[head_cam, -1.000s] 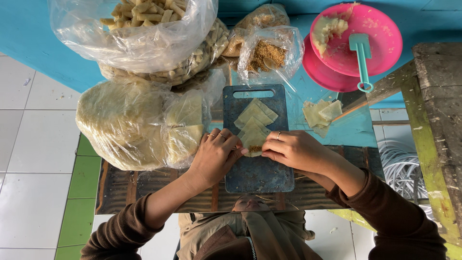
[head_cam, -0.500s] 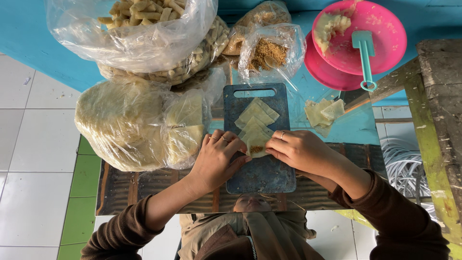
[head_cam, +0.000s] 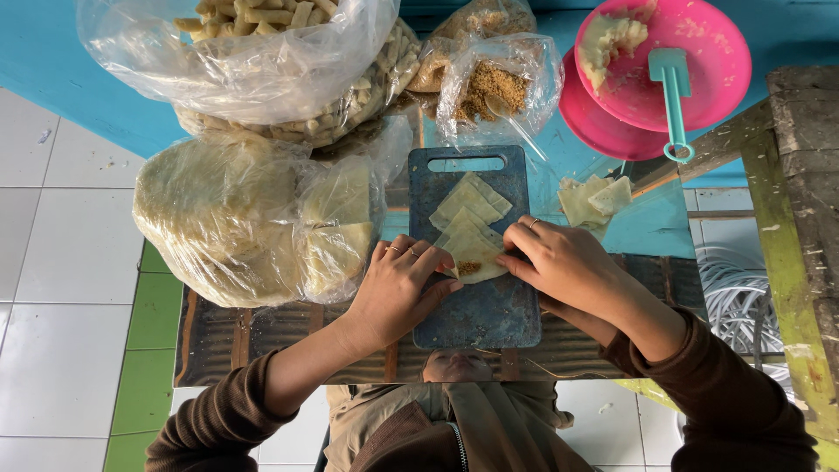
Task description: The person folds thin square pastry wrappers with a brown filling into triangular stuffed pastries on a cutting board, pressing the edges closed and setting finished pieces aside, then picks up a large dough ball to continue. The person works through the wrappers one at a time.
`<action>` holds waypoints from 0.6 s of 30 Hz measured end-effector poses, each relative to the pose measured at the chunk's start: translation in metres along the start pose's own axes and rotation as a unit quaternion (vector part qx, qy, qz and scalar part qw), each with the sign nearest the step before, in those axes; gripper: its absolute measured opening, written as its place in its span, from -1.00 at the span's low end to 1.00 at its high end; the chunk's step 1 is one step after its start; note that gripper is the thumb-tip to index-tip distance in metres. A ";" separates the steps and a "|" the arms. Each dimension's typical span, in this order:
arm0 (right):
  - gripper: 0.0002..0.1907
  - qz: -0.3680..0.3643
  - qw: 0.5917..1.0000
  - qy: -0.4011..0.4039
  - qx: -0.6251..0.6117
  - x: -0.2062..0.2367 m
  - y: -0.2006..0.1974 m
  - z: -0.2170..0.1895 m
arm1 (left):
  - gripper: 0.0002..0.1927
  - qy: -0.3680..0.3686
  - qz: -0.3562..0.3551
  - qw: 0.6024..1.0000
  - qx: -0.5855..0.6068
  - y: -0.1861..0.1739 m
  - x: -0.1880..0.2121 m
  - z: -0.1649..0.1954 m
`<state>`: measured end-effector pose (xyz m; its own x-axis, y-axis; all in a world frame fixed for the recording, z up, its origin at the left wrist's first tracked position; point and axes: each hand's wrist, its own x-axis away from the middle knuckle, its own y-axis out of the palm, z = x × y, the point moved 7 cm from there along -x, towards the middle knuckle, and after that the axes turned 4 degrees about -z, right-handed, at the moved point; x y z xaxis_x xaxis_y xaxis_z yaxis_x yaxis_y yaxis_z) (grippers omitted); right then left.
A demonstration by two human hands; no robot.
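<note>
Head view, looking straight down on a low table (head_cam: 288, 345) with a slatted top. A dark blue cutting board (head_cam: 476, 301) with a slot handle lies at centre. On it rests a pale yellow pastry wrapper (head_cam: 476, 253), thin and soft, with a small mound of brown crumbly filling (head_cam: 468, 267) showing at its near edge; more wrappers of the same colour, cut into flat angular pieces (head_cam: 468, 199), lie overlapped just beyond it on the board. The left hand (head_cam: 398, 293) and right hand (head_cam: 568, 267) meet over the filled wrapper, the fingers of each pinching its edge from either side; rings show on both hands.

Left of the board, a clear plastic bag (head_cam: 236, 223) holds a thick stack of round pale sheets. Beyond it, a second bag (head_cam: 253, 52) contains short tan rolled sticks. A smaller open bag (head_cam: 498, 87) holds brown crumbs like the filling. At upper right, stacked pink plates (head_cam: 708, 83) carry a lump of pale dough and a teal spatula (head_cam: 673, 92). A few loose wrapper scraps (head_cam: 594, 199) lie on the blue surface near the plates.
</note>
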<state>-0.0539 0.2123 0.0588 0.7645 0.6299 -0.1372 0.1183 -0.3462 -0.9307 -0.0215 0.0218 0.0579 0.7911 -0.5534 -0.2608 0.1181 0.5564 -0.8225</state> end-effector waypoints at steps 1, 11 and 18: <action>-0.77 -0.005 1.000 0.002 -0.004 0.000 0.001 0.002 | -0.76 -0.004 -0.003 1.000 0.004 0.001 0.000 -0.001; -0.82 -0.006 0.999 -0.034 -0.021 0.000 0.009 0.008 | -0.80 0.006 0.010 1.000 0.002 0.010 -0.003 -0.003; -0.75 -0.046 0.998 -0.001 -0.036 0.000 0.009 0.011 | -0.70 0.007 0.024 1.000 0.018 0.010 -0.004 -0.001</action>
<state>-0.0601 0.2170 0.0465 0.7466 0.6632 -0.0524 0.2333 -0.3349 -0.9129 -0.0245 0.0284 0.0504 0.7879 -0.5337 -0.3073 0.1009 0.6042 -0.7904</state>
